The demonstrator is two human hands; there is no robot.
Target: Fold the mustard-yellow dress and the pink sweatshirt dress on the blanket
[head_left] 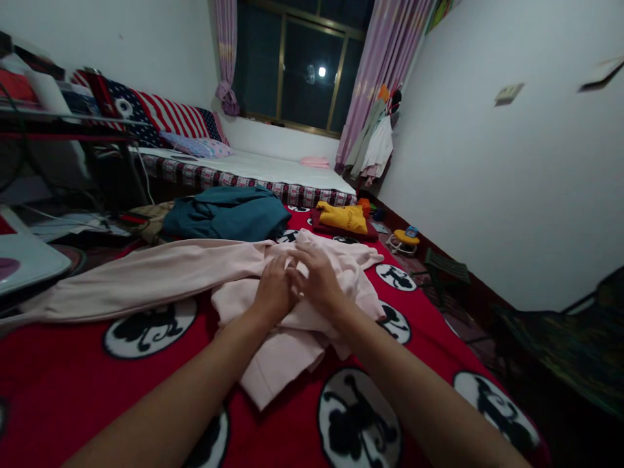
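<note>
A pale pink long-sleeved top (287, 354) lies crumpled on a red blanket (404, 390) with black-and-white round prints. One of its sleeves (146, 276) stretches far out to the left. My left hand (277, 286) rests on the middle of the top, its fingers bent and closed on the cloth. Right against it, my right hand (316, 273) has its fingers curled over the same bunched part. The fingertips of both hands nearly meet, and the fabric between them is partly hidden.
Behind the top lie a teal garment (229, 214) and a folded yellow garment (341, 218) on dark red cloth. A bed (263, 166) stands under the window. Left is a cluttered desk (63, 130); right, a yellow stool (405, 238) and a camouflage folding chair (565, 351).
</note>
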